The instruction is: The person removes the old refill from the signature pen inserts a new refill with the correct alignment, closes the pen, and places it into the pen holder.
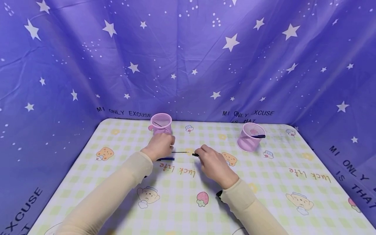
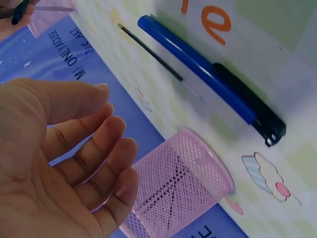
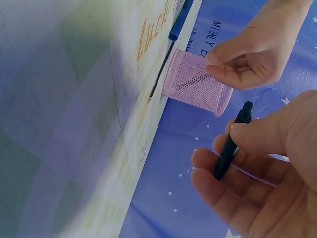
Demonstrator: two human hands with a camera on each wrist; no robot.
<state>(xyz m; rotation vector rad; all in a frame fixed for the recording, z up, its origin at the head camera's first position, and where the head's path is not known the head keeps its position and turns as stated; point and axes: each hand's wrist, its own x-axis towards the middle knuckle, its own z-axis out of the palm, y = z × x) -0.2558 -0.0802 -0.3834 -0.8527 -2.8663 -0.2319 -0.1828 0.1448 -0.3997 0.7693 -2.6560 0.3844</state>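
Observation:
My right hand [image 1: 215,165] pinches a short black pen barrel piece with a ribbed grip [image 3: 228,153] between thumb and fingers above the table. My left hand [image 1: 160,146] hovers over the table with its fingers loosely bent and nothing between them. Below it lies a blue pen barrel with a black clip [image 2: 198,69]. Next to that barrel is a thin dark ink refill [image 2: 151,53] with a clear end, lying roughly parallel to it. Just beyond the left hand stands a pink mesh pen cup [image 1: 161,121], with thin dark sticks showing through its mesh.
Another pink mesh cup [image 1: 248,143] stands at the back right, a dark blue pen [image 1: 259,136] leaning out over its rim. A checked cloth with cartoon prints covers the table [image 1: 176,209]. A purple star-print curtain [image 1: 188,88] encloses the back and sides.

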